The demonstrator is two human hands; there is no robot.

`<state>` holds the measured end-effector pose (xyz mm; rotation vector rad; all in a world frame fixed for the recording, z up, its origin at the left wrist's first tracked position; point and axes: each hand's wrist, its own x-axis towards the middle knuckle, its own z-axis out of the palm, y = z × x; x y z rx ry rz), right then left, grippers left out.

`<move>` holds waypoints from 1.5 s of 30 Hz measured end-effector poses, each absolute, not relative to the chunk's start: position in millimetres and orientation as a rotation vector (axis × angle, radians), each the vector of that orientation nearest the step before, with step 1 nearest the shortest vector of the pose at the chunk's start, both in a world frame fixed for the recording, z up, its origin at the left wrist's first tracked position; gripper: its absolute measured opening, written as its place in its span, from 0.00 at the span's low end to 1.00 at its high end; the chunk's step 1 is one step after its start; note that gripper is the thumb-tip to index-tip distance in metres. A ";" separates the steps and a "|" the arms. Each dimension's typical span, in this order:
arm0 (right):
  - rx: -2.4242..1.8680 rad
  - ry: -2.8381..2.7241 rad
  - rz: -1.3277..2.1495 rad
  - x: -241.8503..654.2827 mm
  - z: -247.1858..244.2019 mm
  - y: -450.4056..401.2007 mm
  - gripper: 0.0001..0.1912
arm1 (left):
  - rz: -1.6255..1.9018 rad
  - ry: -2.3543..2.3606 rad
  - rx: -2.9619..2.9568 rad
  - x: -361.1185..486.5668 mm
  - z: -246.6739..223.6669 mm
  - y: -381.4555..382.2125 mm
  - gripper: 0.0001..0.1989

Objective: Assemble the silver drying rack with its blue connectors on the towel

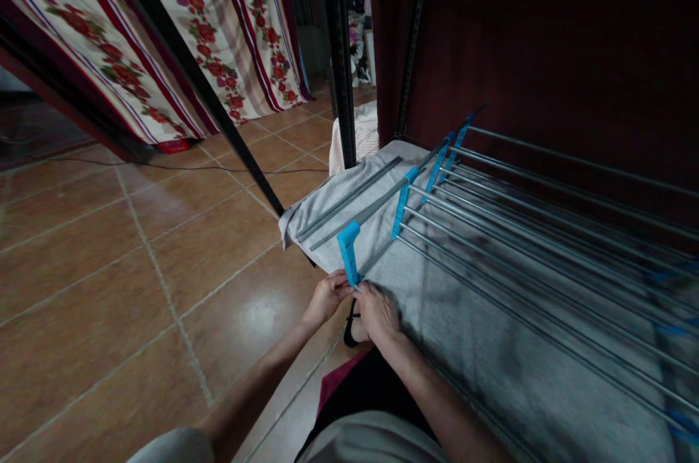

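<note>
1. The left hand [328,297] had its fingers [341,279] drawn together, clamped on the low end of a blue bracket [347,248].
2. The right hand [378,309] met it there, fingers curled at the same end; whether they gripped it, I could not tell.
3. The bracket stood roughly upright at the near left edge of the surface [437,325], which was covered in grey cloth.
4. To its right, metal rods [518,283] ran rightward from another blue bracket [402,207].
5. On the cloth's far left part lay slim grey bars [349,199].
6. A dark post [343,84] rose at the far edge.
7. Brown tiles [229,244] covered the floor on the left, with a floral curtain [218,33] beyond; a dark red panel [546,55] stood far right.
</note>
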<state>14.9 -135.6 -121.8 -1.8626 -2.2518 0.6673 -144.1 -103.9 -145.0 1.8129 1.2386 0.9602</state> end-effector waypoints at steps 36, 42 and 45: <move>-1.726 -2.147 0.882 28.4 -109.5 -133.6 0.14 | 1.015 1.450 1.841 -124.0 -147.8 -129.5 0.12; -1.778 -2.138 0.871 28.4 -112.9 -132.0 0.13 | 1.028 1.476 1.821 -117.1 -142.2 -133.6 0.12; -1.800 -2.107 0.863 24.4 -114.3 -131.4 0.12 | 1.051 1.467 1.801 -116.3 -139.2 -133.2 0.12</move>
